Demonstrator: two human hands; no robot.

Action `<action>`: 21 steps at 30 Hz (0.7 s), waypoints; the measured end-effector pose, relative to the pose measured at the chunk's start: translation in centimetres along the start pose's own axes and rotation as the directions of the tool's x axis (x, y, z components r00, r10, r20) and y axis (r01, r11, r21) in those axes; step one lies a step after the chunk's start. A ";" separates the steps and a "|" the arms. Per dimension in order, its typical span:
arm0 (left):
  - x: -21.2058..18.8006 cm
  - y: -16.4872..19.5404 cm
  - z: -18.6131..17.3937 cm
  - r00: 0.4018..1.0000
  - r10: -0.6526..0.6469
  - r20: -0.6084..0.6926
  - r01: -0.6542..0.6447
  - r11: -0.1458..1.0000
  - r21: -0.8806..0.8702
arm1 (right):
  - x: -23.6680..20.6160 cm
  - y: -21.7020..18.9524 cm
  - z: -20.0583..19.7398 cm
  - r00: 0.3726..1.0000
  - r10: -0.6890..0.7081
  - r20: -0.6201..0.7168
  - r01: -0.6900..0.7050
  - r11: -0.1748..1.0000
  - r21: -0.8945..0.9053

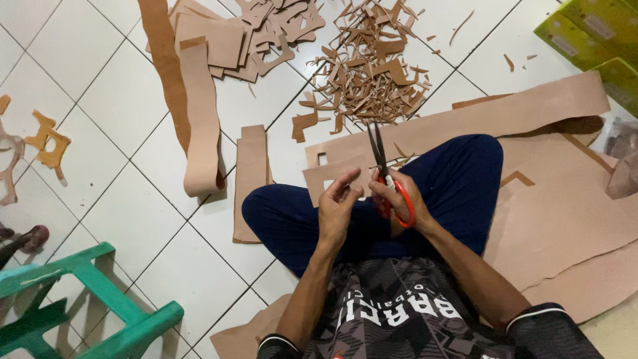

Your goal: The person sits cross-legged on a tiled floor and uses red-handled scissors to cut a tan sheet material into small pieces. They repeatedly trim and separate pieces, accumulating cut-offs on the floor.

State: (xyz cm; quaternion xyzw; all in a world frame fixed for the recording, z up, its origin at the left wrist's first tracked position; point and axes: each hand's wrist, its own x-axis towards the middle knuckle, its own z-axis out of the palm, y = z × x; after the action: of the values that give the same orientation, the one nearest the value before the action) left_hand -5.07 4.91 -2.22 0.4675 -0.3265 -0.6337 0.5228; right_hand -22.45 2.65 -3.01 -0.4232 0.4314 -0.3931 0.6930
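Observation:
I sit cross-legged on a white tiled floor. My right hand (405, 203) grips a pair of scissors (385, 174) with orange-red handles; the dark blades point away from me and are nearly closed. My left hand (337, 206) hovers just to the left of the scissors with fingers curled, touching near the handles; I cannot tell if it pinches anything. A tan leather strip (335, 174) with a rectangular cut-out lies over my knee, just beyond both hands.
A heap of brown leather scraps (369, 73) and a pile of cut pieces (256, 33) lie ahead. A long strip (201, 119) loops at left. Large leather sheets (565, 206) spread right. A green plastic stool (80, 306) stands at lower left. Green boxes (595, 33) sit top right.

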 end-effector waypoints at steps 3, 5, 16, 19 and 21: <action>-1.3 1.8 0.9 0.999 -0.050 0.016 0.042 0.945 0.326 | 1.3 -1.3 -0.9 0.985 -0.058 -0.161 0.020 0.974 -0.227; -1.6 3.1 0.7 0.983 0.181 0.013 -0.149 0.767 0.625 | 1.7 -2.2 -2.1 0.995 -0.053 -0.090 0.037 0.984 -0.173; 5.3 0.6 -1.3 0.987 0.032 -0.159 -0.057 0.986 -0.157 | 1.3 -3.0 0.3 0.945 -0.060 -0.322 -0.022 0.969 -0.246; 6.4 2.2 -1.2 0.974 0.143 -0.178 -0.168 0.977 -0.133 | -0.8 -2.4 1.5 0.989 0.013 -0.150 -0.045 0.976 -0.213; 6.1 3.5 -0.6 0.968 0.164 -0.190 -0.190 0.973 -0.130 | -1.4 -2.0 1.9 0.998 0.022 -0.064 -0.036 0.976 -0.215</action>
State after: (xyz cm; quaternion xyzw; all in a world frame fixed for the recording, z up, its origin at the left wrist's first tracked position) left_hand -3.34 -1.79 -0.82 0.4514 -0.2712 -0.5624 0.6374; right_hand -21.44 3.68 -0.23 -0.4773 0.4988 -0.3466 0.6350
